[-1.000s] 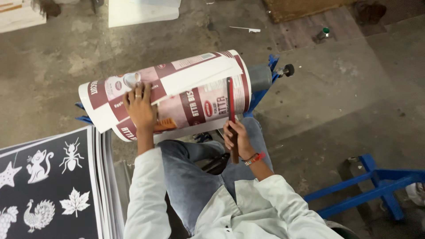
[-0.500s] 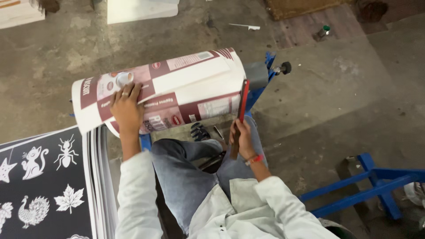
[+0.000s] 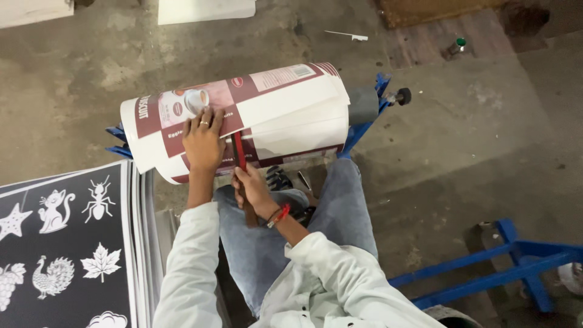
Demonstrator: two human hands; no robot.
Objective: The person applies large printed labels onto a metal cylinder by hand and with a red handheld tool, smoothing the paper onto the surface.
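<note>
Pressing left hand [image 3: 203,143] flat on roll [image 3: 243,118] | right hand [image 3: 250,185] gripping red blade [image 3: 238,152] beside it

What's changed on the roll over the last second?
The right hand has slid the red blade tool leftward along the printed roll, from near its right end to beside the left hand. The left hand remains pressed on the roll, which sits on its blue stand.
</note>
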